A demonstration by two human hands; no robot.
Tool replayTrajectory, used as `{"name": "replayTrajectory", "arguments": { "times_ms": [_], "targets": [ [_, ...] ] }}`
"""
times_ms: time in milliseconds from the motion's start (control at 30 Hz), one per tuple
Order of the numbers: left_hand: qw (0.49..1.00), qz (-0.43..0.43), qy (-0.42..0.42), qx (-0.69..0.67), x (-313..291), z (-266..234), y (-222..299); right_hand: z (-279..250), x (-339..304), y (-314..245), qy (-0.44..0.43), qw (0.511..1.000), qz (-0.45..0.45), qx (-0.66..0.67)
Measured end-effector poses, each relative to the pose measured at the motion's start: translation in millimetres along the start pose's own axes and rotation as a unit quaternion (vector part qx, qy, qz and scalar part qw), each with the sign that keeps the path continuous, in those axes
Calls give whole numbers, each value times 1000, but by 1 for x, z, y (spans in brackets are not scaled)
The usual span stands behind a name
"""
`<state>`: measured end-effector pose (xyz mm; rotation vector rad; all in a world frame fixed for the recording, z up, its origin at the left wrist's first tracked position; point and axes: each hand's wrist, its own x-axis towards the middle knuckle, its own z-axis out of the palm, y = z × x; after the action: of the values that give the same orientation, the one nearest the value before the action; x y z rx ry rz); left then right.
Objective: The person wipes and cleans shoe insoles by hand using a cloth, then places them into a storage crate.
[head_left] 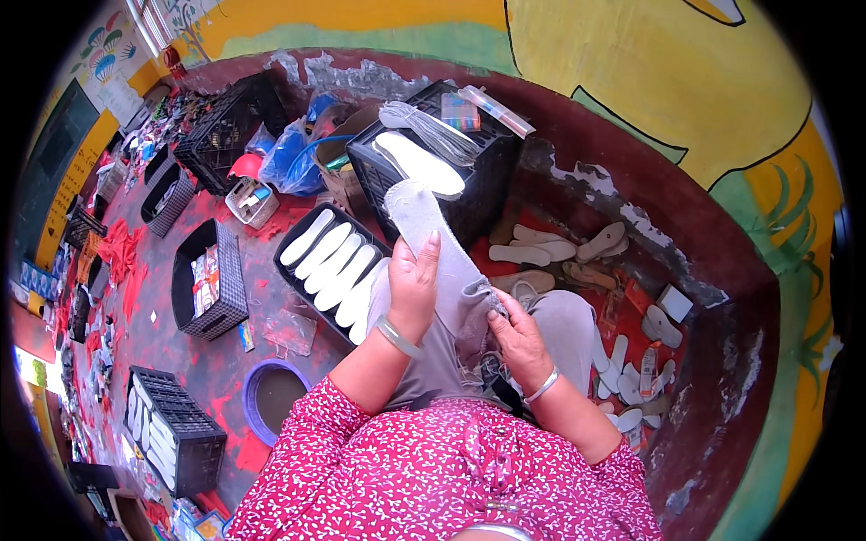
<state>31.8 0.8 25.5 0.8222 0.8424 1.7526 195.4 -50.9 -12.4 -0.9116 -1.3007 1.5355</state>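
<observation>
Above my lap I hold a long grey cloth-covered shoe sole [431,225], tilted with its rounded end up and to the left. My left hand [415,279] is closed on its left edge, thumb lying on the upper face. At the lower end, my right hand [520,338] pinches gathered grey cloth [476,316] along the right edge. The fingers under the sole are hidden. Beyond it, white soles [419,164] and a bundle of grey cords [428,131] lie on a black crate [496,185].
A black basket [302,293] of white soles stands by my left knee. Farther left are a purple-rimmed basin [250,403], a checked basket [219,311] and a crate of white soles [194,446]. Loose soles [600,242] lie on red cloth at right, below the wall.
</observation>
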Motion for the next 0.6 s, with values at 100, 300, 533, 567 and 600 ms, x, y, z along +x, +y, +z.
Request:
{"name": "replayTrajectory", "arguments": {
  "times_ms": [100, 300, 533, 567, 600],
  "targets": [
    [999, -3, -38, 3, -5, 1, -1, 2, -1, -4, 17, 1000, -19, 2],
    [981, 3, -172, 86, -36, 3, -21, 7, 0, -12, 84, 991, -101, 13],
    [913, -45, -324, 243, -52, 9, -19, 0, 5, -44, 192, 974, -117, 39],
    [901, -47, -348, 254, -52, 9, -19, -2, 8, -49, 206, 969, -119, 65],
    [889, -48, -371, 266, -50, 10, -19, -4, 12, -54, 210, 964, -127, 98]
  ]
}}
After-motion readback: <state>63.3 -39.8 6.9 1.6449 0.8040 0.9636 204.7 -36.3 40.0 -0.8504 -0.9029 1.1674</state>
